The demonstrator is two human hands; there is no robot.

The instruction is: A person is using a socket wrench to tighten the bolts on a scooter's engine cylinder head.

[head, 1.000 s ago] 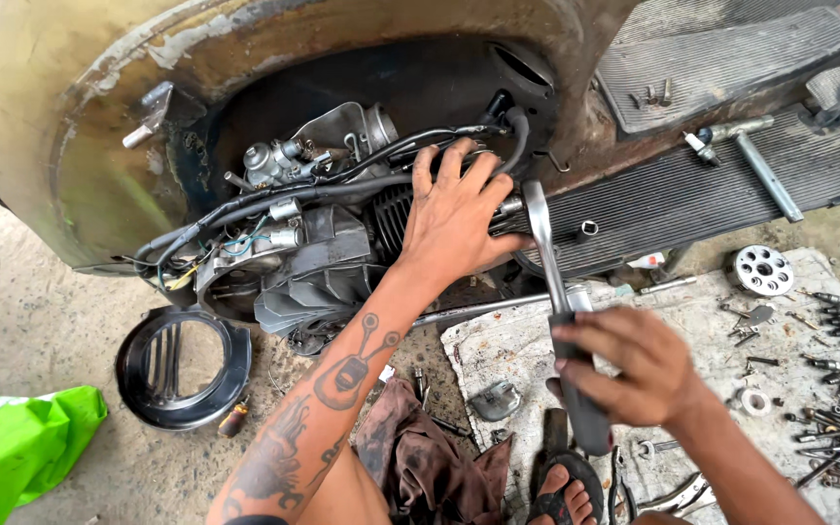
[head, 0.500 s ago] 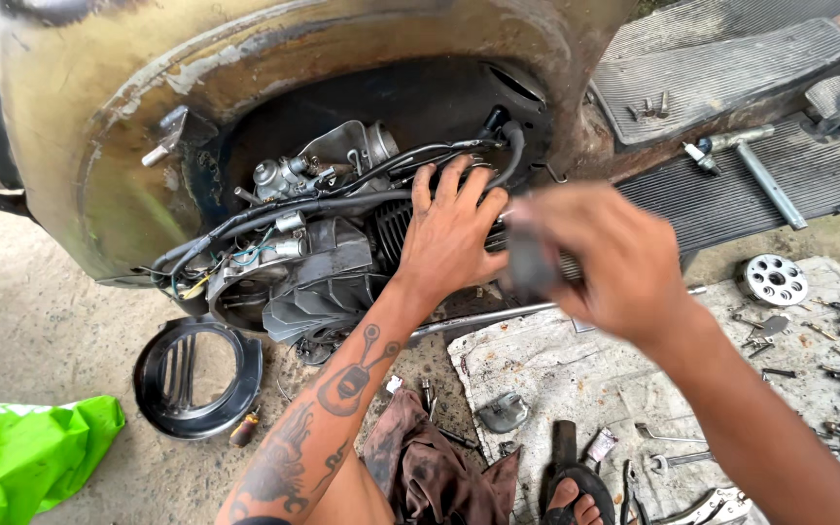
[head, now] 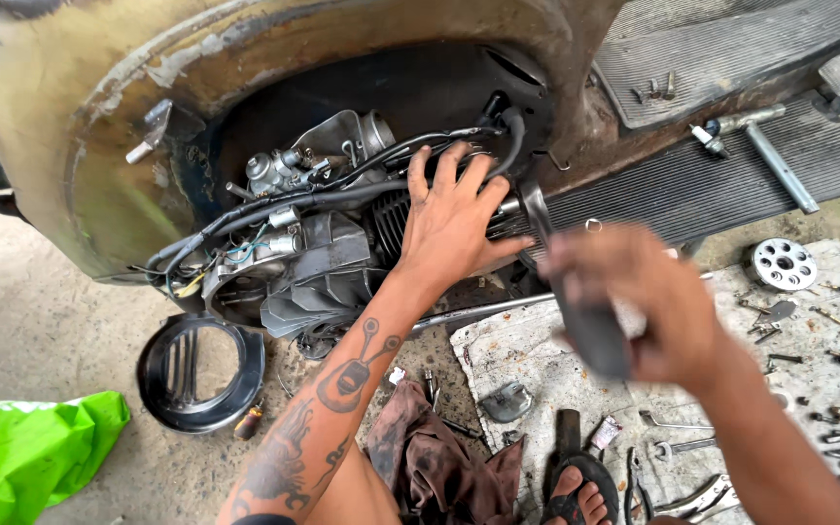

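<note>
While the left hand lies flat at frame centre, its fingers are spread wide apart, pressing on the finned engine cylinder and black cables inside the wheel arch. Right hand, centre right, is clamped around a dark-handled tool whose metal end touches the engine beside the left thumb. Motion blur obscures the right fingers and the tool's type.

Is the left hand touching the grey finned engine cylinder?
Touching. The head view shows the left hand pressed flat, fingers spread, on the grey finned engine cylinder, no gap visible.
</note>
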